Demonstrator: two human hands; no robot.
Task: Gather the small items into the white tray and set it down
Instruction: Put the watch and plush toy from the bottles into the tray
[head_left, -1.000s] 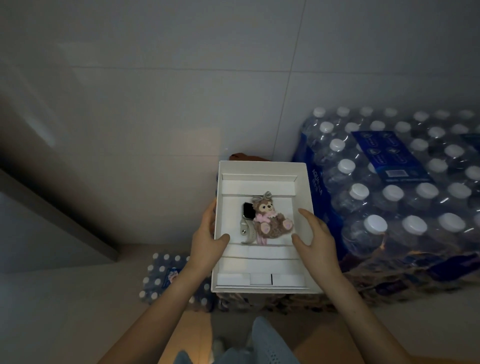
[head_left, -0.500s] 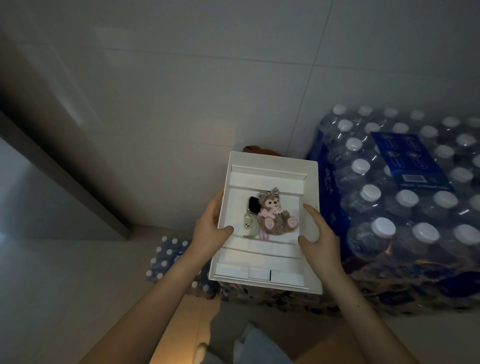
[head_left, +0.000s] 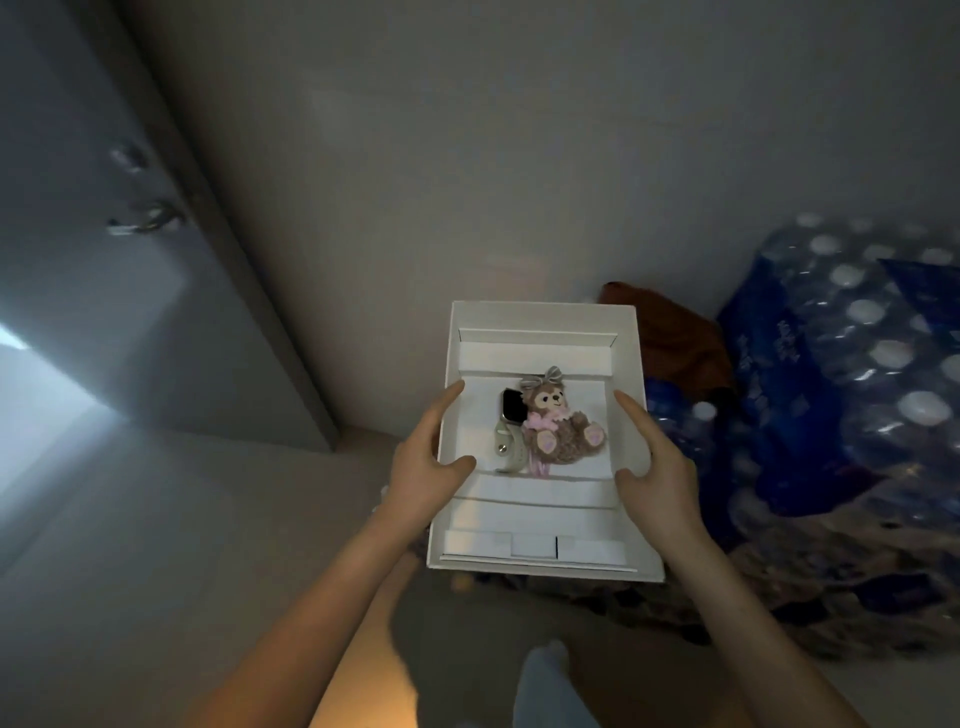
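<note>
The flat white cardboard tray (head_left: 540, 564) sits between both hands, with its long side pointing away from the person. The left hand (head_left: 423, 470) clamps the tray's left edge, thumb inside and fingers along the outside. The right hand (head_left: 657, 467) clamps the right edge the same way. Both hands are about halfway along the tray, so neither is nearer.

Inside the tray lie a small fluffy brown toy bear with a grey bow (head_left: 558, 423) and a smartwatch with a pale strap (head_left: 510, 428), touching side by side.

I think the gathering is done and only setting down is left. To the right, very near, is a blue plastic-wrapped pack of water bottles (head_left: 852, 374). A brown cloth thing (head_left: 670, 332) lies just behind the tray. The pale floor (head_left: 156, 519) on the left looks free.
</note>
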